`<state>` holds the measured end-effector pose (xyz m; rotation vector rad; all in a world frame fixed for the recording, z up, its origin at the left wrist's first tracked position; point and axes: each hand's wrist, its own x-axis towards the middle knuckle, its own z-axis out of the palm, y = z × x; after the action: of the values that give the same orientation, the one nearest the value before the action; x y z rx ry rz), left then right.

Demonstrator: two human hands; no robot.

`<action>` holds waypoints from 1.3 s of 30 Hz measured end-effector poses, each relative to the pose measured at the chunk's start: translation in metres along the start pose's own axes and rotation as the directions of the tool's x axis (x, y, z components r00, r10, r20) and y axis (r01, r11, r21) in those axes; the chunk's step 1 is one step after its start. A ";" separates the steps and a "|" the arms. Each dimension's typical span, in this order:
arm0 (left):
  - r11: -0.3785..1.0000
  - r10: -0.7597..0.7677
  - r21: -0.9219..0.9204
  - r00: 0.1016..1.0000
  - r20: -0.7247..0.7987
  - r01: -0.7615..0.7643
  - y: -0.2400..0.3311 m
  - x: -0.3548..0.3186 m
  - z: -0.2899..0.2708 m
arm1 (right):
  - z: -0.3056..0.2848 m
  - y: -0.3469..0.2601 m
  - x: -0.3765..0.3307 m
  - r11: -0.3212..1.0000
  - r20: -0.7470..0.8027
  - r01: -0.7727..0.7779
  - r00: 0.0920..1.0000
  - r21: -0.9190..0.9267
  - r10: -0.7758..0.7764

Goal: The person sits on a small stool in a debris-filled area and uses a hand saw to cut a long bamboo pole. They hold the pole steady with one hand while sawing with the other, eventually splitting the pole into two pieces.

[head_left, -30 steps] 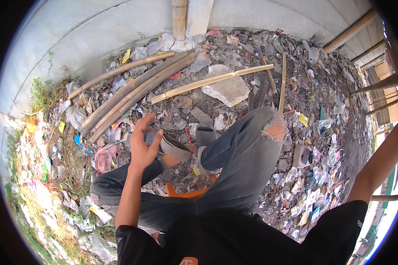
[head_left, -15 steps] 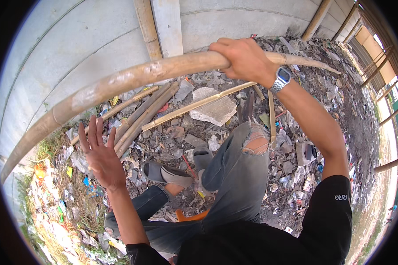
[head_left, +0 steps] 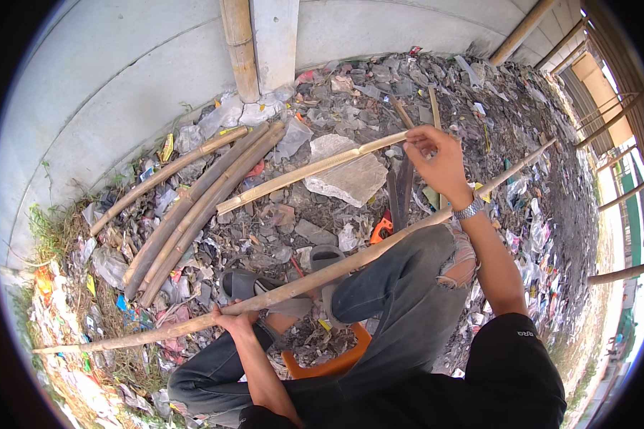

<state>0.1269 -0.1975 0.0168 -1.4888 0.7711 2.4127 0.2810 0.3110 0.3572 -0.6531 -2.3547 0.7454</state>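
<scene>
A long bamboo pole (head_left: 336,268) slants across in front of me, from the lower left up to the right, passing over my right knee. My left hand (head_left: 236,318) is closed around its lower left part. My right hand (head_left: 438,161), with a metal watch at the wrist, is above the pole. Its thumb and fingers are pinched at the far right end of a split bamboo strip (head_left: 300,175). That strip lies slanting over a pale broken slab (head_left: 343,170). The fingers hide the strip's tip.
Several bamboo lengths (head_left: 204,204) lie at the left on rubble and litter. An orange handle (head_left: 383,227) lies beside my right knee; a curved orange piece (head_left: 329,366) is between my legs. A concrete wall (head_left: 143,79) with an upright bamboo post (head_left: 240,50) stands ahead.
The pole has come down from high in front of me to across my knee. My right hand has left it and moved to the strip's end; my left hand, open before, now grips the pole.
</scene>
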 end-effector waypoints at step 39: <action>0.986 0.103 0.055 0.832 0.546 -0.159 -0.083 -0.216 0.184 | -0.182 0.341 0.075 0.417 -0.341 -0.053 0.486 0.907 0.805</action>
<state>0.1233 -0.0090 0.2446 -0.6606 0.8540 2.6505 0.4378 0.6661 0.2923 -0.9757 -0.7595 1.3600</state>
